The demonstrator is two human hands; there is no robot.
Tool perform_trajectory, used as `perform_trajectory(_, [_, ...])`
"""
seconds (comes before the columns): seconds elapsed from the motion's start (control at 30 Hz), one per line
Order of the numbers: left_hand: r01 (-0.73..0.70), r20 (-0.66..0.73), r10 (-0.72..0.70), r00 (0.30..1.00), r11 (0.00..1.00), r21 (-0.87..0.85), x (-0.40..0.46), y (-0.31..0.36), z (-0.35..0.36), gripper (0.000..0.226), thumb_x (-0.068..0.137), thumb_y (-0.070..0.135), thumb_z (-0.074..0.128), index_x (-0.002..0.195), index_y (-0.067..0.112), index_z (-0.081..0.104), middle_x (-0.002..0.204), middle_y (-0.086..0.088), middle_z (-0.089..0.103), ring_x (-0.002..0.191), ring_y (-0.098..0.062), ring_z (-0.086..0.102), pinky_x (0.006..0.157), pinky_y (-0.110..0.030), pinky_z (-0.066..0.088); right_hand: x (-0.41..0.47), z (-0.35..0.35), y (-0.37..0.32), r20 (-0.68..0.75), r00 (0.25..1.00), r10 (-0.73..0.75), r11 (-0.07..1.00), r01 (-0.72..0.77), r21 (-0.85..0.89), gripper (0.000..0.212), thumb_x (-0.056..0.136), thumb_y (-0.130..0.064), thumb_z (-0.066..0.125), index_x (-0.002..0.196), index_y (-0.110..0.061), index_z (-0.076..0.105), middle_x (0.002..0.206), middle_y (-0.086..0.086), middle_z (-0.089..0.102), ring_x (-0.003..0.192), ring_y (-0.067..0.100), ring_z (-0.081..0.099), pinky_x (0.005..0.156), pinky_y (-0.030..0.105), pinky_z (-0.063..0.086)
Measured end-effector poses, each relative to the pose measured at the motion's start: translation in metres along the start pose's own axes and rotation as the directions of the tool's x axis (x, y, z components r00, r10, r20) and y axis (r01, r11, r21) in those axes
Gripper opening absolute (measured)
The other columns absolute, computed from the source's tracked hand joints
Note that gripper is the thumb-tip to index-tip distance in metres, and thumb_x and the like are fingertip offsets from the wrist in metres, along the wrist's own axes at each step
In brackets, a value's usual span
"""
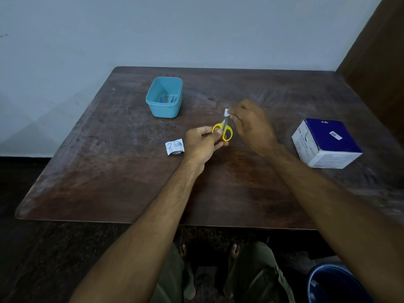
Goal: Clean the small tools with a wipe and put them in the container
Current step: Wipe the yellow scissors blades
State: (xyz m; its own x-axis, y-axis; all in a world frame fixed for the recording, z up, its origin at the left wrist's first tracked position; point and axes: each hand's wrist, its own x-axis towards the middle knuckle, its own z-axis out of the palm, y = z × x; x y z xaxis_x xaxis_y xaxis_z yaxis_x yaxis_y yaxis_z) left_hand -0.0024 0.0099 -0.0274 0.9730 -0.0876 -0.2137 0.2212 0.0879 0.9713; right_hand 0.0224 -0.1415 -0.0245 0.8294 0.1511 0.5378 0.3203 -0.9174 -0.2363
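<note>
Small scissors [225, 130] with yellow handles are held above the middle of the wooden table [109, 171], blades pointing away from me. My left hand [202, 143] grips them by the handles. My right hand [251, 122] pinches a small white wipe [227, 112] at the blade tips. A light blue container [164, 96] stands at the back left of the hands, with a few small tools lying in it.
A torn white wipe wrapper [174, 146] lies just left of my left hand. A blue and white box of wipes [325, 142] sits at the right side of the table. A blue bin [336, 285] stands on the floor at the lower right.
</note>
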Motion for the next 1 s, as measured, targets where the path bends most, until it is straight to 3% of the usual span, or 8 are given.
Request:
perform_trajectory(0.17, [-0.006,0.016,0.006,1.000,1.000,0.009,-0.003,-0.003,0.004,0.009,0.093,0.008,0.060,0.095,0.005,0.068,0.086,-0.009,0.073,0.069,-0.015,0.071,0.075,-0.023,0.059,0.004,-0.001,0.007,-0.006,0.991,0.134,0.990,-0.134,0.032,0.033,0.089,-0.023,0.044,0.102,-0.009,0.072,0.088,0.014,0.062,0.082,0.036,0.059,0.070,0.048,0.050])
perform_trajectory(0.23, [-0.008,0.006,0.008,1.000,1.000,-0.012,-0.002,-0.002,0.004,0.011,0.093,0.008,0.060,0.098,0.002,0.068,0.084,-0.008,0.072,0.067,-0.014,0.070,0.072,-0.021,0.059,0.002,-0.003,0.005,-0.018,0.989,0.149,0.987,-0.148,0.056,0.027,0.090,-0.019,0.049,0.102,-0.010,0.072,0.090,0.012,0.063,0.083,0.032,0.060,0.072,0.045,0.049])
perform_trajectory(0.33, [0.014,-0.043,-0.017,0.999,0.998,-0.069,0.002,0.001,0.006,0.013,0.092,0.007,0.062,0.100,-0.001,0.068,0.086,-0.011,0.071,0.066,-0.017,0.070,0.066,-0.019,0.058,-0.011,-0.006,-0.005,-0.069,0.991,0.113,0.991,-0.107,0.081,0.020,0.089,-0.014,0.056,0.100,-0.012,0.073,0.088,0.007,0.063,0.081,0.026,0.060,0.068,0.038,0.048])
perform_trajectory(0.43, [0.034,-0.085,-0.044,0.995,0.993,-0.115,0.006,0.004,0.007,0.008,0.090,0.006,0.065,0.088,0.000,0.069,0.086,-0.015,0.072,0.071,-0.020,0.070,0.062,-0.019,0.057,-0.024,-0.006,-0.014,-0.067,0.997,0.047,0.999,-0.045,0.031,0.016,0.087,-0.014,0.058,0.094,-0.012,0.073,0.085,0.007,0.061,0.076,0.029,0.059,0.063,0.037,0.047])
perform_trajectory(0.63, [0.035,-0.121,-0.056,0.991,0.984,-0.173,0.004,0.002,0.005,0.011,0.090,0.002,0.063,0.080,0.003,0.069,0.075,-0.007,0.070,0.065,-0.010,0.068,0.058,-0.016,0.054,-0.038,-0.008,-0.028,-0.043,0.989,-0.141,0.989,0.139,-0.047,0.030,0.084,-0.021,0.045,0.088,-0.009,0.072,0.081,0.010,0.062,0.068,0.033,0.059,0.055,0.037,0.044])
perform_trajectory(0.83, [0.057,-0.126,-0.078,0.989,0.985,-0.161,0.004,-0.001,0.008,0.009,0.091,0.006,0.063,0.088,0.001,0.070,0.079,-0.009,0.072,0.070,-0.018,0.071,0.064,-0.021,0.058,-0.023,-0.005,-0.024,-0.051,0.998,-0.034,0.999,0.034,0.007,0.037,0.083,-0.023,0.041,0.089,-0.006,0.074,0.082,0.013,0.062,0.065,0.036,0.058,0.057,0.038,0.049])
perform_trajectory(0.9, [0.051,-0.150,-0.077,0.986,0.984,-0.173,0.005,0.002,0.007,0.010,0.091,0.006,0.063,0.092,-0.001,0.070,0.076,-0.007,0.071,0.066,-0.014,0.070,0.062,-0.019,0.057,-0.025,-0.005,-0.028,-0.038,0.997,-0.061,0.998,0.062,0.019,0.037,0.083,-0.022,0.041,0.087,-0.005,0.073,0.081,0.013,0.061,0.066,0.036,0.058,0.055,0.040,0.049])
perform_trajectory(1.0, [0.028,-0.189,-0.060,0.980,0.985,-0.169,0.007,0.003,0.003,0.015,0.090,0.004,0.064,0.077,0.007,0.070,0.072,-0.004,0.071,0.067,-0.013,0.069,0.062,-0.019,0.057,-0.039,-0.005,-0.035,-0.007,0.990,-0.144,0.989,0.144,-0.016,0.035,0.084,-0.021,0.041,0.087,-0.009,0.074,0.080,0.010,0.061,0.067,0.033,0.058,0.056,0.038,0.046])
